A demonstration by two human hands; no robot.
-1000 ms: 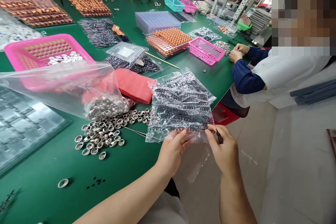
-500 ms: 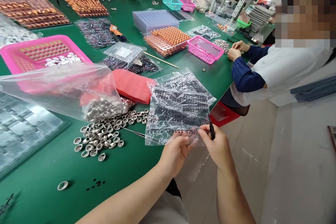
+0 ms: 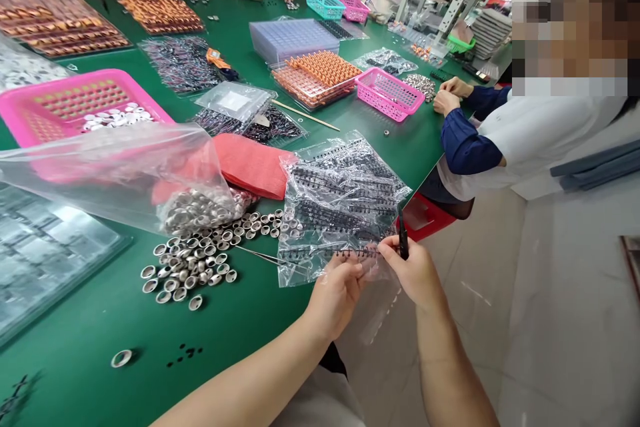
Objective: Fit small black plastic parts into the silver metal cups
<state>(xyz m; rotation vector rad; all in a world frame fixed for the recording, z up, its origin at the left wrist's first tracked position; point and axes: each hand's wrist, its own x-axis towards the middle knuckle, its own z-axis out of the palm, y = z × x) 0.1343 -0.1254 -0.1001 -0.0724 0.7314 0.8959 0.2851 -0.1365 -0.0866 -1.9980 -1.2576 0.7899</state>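
A clear plastic bag [image 3: 345, 197] with black strips of small parts inside lies at the table's near edge, its open-looking near end hanging over. My left hand [image 3: 336, 290] is closed on that near edge, thumb on top. Beside it my right hand [image 3: 407, 267] pinches the same edge between thumb and fingers. A slim black pen-like tool [image 3: 403, 235] also sits in my right hand, pointing up and away. Metal tweezers [image 3: 257, 253] lie partly under the bag's left side. Left of the bag is a pile of silver rings [image 3: 193, 267].
A pink basket [image 3: 13, 107] with white pieces, a bag of rings [image 3: 195, 210] and red cloth [image 3: 250, 163] lie left and beyond. A single ring [image 3: 121, 358] and black bits [image 3: 185, 353] are near me. A co-worker in blue sleeves [image 3: 470, 140] sits at right.
The bag's near edge and my hands have shifted slightly down, and more of the tweezers shows. Across the table, a co-worker's hands have lowered, with a thin tool now visible in one.
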